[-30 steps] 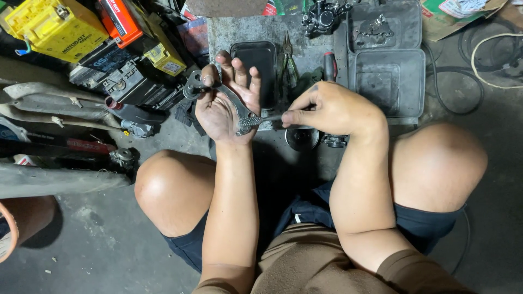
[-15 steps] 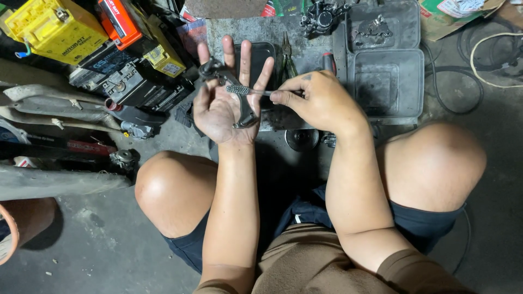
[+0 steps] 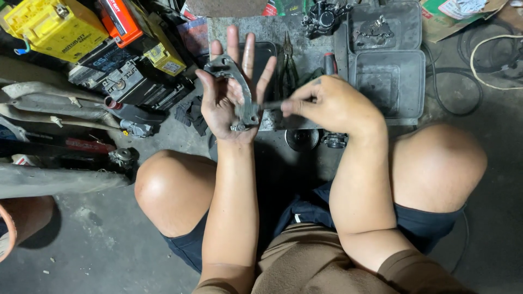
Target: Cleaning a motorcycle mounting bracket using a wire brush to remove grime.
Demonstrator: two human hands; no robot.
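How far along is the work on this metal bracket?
Looks done: the bracket is off its assembly and lies loose in the open left hand. In hand: the right hand presses a thin tool against the bracket's lower end. Left: another dark part and pliers lie untouched on the tray.

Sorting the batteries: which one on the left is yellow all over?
The battery at the far top-left corner; the one beside it is orange-red, and the next has only a yellow top.
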